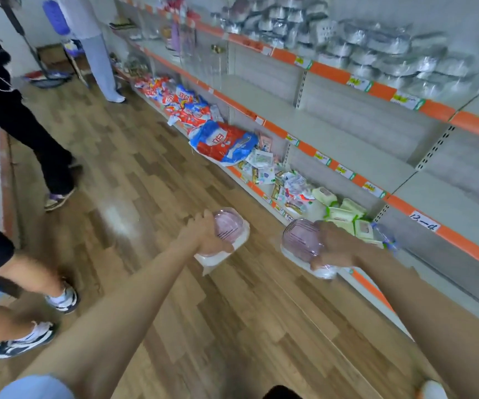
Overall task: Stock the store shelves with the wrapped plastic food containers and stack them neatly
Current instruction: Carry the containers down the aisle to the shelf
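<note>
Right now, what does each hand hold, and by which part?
Each holds a pink-lidded container: left hand on the near side of one, right hand over the other's right side.

Place: we are looking into a shop aisle — a small general store.
Shelving: a long metal shelf unit [347, 133] is running along the right, its edges carrying orange strips and price tags [359, 83].
Goods: wrapped containers [376, 44] are filling the top shelf — detergent bags [221, 142] and wipe packs [345, 214] are lying along the bottom.
Floor: wood-pattern flooring [152, 180] is stretching down the aisle.
</note>
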Action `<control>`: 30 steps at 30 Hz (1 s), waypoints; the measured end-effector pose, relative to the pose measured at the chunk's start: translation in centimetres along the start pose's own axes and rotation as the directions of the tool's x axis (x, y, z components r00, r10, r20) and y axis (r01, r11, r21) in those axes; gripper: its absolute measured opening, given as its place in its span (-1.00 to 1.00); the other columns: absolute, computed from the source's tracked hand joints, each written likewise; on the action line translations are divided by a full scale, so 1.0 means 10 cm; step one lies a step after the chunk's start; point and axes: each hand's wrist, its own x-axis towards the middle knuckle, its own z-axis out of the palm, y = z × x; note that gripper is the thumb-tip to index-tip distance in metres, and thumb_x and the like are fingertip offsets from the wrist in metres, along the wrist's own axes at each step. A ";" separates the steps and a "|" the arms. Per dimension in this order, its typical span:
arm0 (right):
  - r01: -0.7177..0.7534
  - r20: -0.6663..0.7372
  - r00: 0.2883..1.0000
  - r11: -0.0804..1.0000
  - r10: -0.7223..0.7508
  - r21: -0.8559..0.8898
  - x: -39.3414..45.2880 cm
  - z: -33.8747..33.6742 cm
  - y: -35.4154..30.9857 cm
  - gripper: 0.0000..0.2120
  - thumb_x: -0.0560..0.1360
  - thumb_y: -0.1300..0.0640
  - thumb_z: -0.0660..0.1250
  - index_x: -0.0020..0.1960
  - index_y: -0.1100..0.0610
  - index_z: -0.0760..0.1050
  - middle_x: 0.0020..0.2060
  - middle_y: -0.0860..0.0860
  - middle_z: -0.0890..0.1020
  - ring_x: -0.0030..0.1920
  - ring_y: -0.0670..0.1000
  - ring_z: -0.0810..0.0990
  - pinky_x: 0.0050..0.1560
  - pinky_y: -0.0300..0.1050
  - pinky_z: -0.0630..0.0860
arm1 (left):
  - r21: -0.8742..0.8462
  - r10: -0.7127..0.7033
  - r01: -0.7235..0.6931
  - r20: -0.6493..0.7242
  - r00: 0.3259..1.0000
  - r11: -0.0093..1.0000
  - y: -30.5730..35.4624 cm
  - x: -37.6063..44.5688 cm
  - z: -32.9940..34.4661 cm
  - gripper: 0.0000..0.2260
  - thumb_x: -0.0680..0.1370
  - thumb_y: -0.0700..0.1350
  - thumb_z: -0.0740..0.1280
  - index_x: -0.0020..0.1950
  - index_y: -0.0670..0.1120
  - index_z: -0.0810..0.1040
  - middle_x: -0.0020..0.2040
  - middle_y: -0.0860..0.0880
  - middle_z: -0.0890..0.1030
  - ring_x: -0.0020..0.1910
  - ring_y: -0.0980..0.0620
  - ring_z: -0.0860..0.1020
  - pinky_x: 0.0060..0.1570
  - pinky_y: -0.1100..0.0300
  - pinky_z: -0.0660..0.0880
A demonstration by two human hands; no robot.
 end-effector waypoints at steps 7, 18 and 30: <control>-0.048 0.065 0.997 0.998 0.051 -0.045 1.45 -0.38 -0.12 -0.01 0.22 -0.06 0.52 0.46 0.19 0.06 0.29 0.13 0.30 0.27 0.15 0.36 0.02 -0.10 0.43 | 0.070 -0.034 0.029 0.066 0.997 0.997 -0.21 1.09 -0.19 -0.05 0.30 0.21 0.49 0.48 -0.12 0.06 0.39 -0.08 0.28 0.36 -0.10 0.31 0.18 0.08 0.35; 0.120 -0.020 0.993 0.991 -0.119 0.056 3.83 -1.65 -0.69 -0.03 0.10 -0.09 0.52 0.38 0.21 0.20 0.26 0.13 0.39 0.17 0.11 0.44 0.08 0.02 0.50 | 0.139 -0.167 0.178 -0.090 0.982 0.974 -0.26 2.97 -1.63 -0.24 0.34 0.21 0.45 0.37 -0.13 0.24 0.30 -0.07 0.39 0.29 -0.10 0.37 0.17 0.12 0.35; 0.050 0.048 0.998 0.988 -0.043 -0.145 6.00 -2.33 -1.25 -0.06 0.12 -0.10 0.53 0.37 0.17 0.20 0.18 0.11 0.42 0.11 0.09 0.48 0.00 -0.03 0.54 | 0.089 -0.109 0.107 0.015 0.994 0.990 -0.77 5.38 -2.24 -0.16 0.34 0.18 0.44 0.45 -0.14 0.13 0.34 -0.07 0.37 0.33 -0.09 0.36 0.15 0.16 0.35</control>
